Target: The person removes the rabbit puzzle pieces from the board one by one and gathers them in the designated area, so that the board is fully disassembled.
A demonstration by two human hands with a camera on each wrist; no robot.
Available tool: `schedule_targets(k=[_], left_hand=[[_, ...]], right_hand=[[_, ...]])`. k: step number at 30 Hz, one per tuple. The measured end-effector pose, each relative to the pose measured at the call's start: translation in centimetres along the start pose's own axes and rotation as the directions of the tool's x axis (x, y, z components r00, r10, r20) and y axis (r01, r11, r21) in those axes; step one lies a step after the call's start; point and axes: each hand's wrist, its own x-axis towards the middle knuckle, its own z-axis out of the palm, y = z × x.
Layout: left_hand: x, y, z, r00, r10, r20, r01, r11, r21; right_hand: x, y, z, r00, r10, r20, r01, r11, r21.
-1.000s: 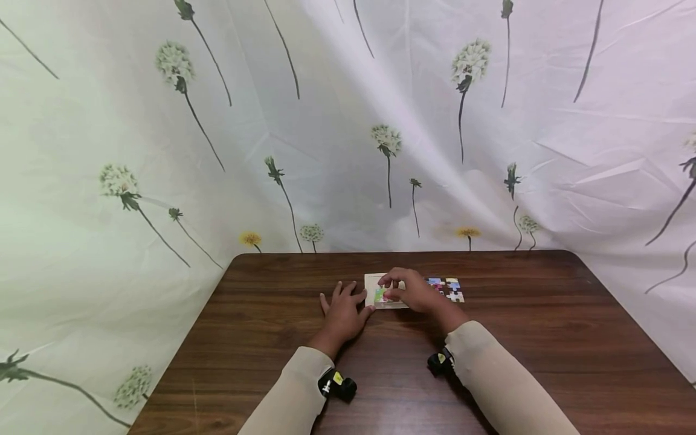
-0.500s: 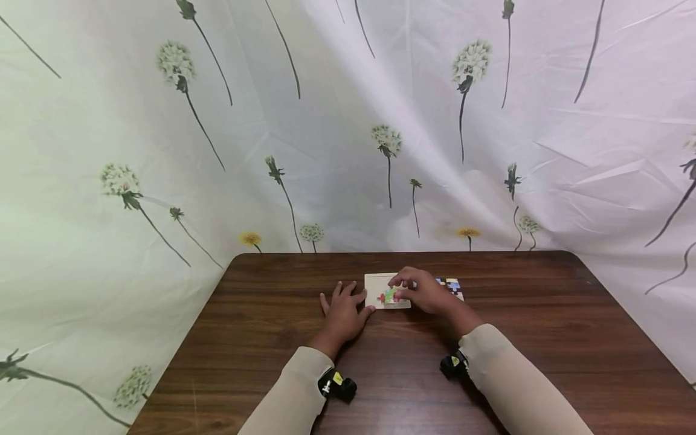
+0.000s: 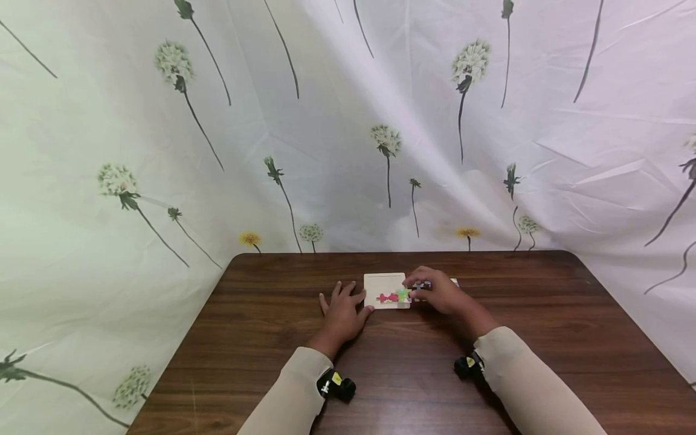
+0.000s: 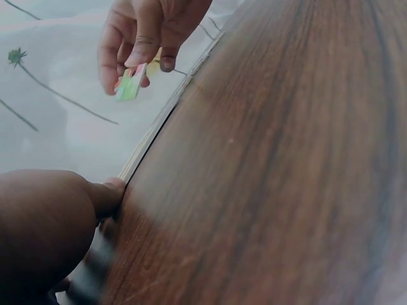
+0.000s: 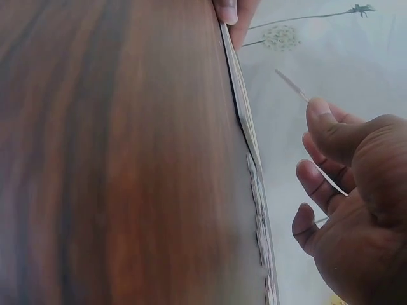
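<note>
My right hand (image 3: 437, 293) is over the right end of a small white puzzle board (image 3: 383, 284). Between its thumb and fingers it pinches a green jigsaw piece (image 4: 130, 84) with a pink edge, seen nearly edge-on in the right wrist view. The piece is raised above the board. Red-pink pieces (image 3: 386, 298) show low on the board, left of the held green one. With fingers spread, my left hand (image 3: 344, 311) rests on the table, thumb and fingertips at the board's left edge.
More jigsaw pieces (image 3: 455, 281) lie on the dark wooden table (image 3: 261, 338) to the board's right, mostly hidden behind my right hand. A white curtain (image 3: 326, 151) printed with dandelions hangs behind the table's far edge.
My right hand has moved right across the board, carrying the green jigsaw piece. More of the board's white surface and the red-pink pieces now show. The left hand has stayed in place.
</note>
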Motion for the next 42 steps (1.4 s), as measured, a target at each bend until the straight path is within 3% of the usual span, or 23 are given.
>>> schedule_targets(k=[16,26,36,42], left_hand=[[-0.2,-0.1,-0.1,1.000,0.003,0.004,-0.003,1.000,-0.016],[-0.2,0.0,-0.1,1.000,0.002,0.008,-0.001,1.000,-0.020],[-0.1,0.1,-0.2,1.000,0.007,-0.001,-0.007,1.000,-0.021],[-0.1,0.2,-0.2,1.000,0.006,0.001,-0.006,1.000,-0.020]], right_hand=[[-1.8,1.1,-1.6,1.000,0.020,0.015,-0.020,0.999,-0.040],[-2.6,2.5,-1.9,0.998,-0.048,0.044,0.052,0.994,-0.098],[-2.8,3.0,-1.8,0.999,-0.022,0.050,0.026,0.995,-0.093],[-3.3,3.0,-1.9,0.998,0.028,0.055,-0.019,0.987,-0.157]])
